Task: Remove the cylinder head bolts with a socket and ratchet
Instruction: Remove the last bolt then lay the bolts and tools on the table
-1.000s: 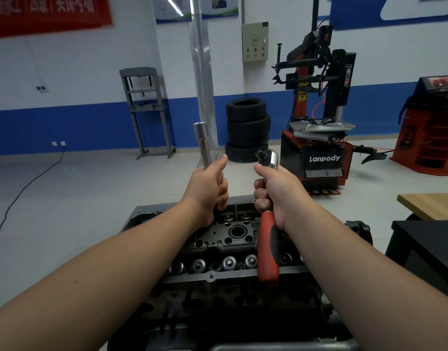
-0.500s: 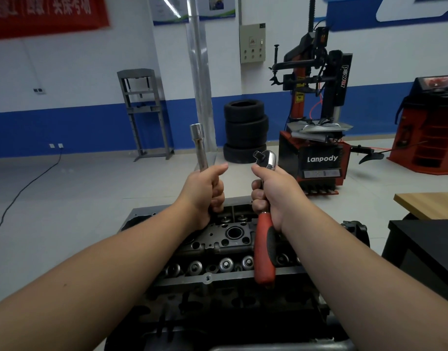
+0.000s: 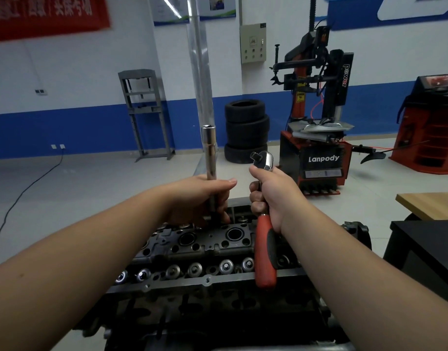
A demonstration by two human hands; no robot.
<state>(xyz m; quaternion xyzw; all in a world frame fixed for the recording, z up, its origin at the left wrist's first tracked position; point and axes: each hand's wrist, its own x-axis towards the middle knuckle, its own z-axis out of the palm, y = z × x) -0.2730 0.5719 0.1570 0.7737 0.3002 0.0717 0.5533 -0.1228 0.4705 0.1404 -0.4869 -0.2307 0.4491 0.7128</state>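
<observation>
Two hands are raised side by side over the engine, each wrapped round a tool. The left hand (image 3: 202,198) grips the lower shaft of a long chrome socket (image 3: 209,153), fingers curled round it and thumb stretched out toward the other hand; the socket stands nearly upright, its open end at the top, well above the knuckles, and its lower end dips behind the fingers, so whether it touches the engine cannot be told. The right hand (image 3: 271,196) is closed in a fist round the neck of the ratchet (image 3: 264,249), just below the chrome head. That head pokes up past the thumb with its square drive facing the socket but apart from it. The red and black handle hangs down from the fist, crossing in front of the engine.

Directly beneath both hands lies the cylinder head (image 3: 205,249), dark metal with round bores along its top and a row of shiny valve caps on the side nearer the person. Any head bolts cannot be made out among the holes.

Beyond the hands stands a stack of tyres (image 3: 245,130), and further right of it a tyre changer (image 3: 316,153) marked Lanpody. To the right of the right forearm sits a black table (image 3: 425,249).
</observation>
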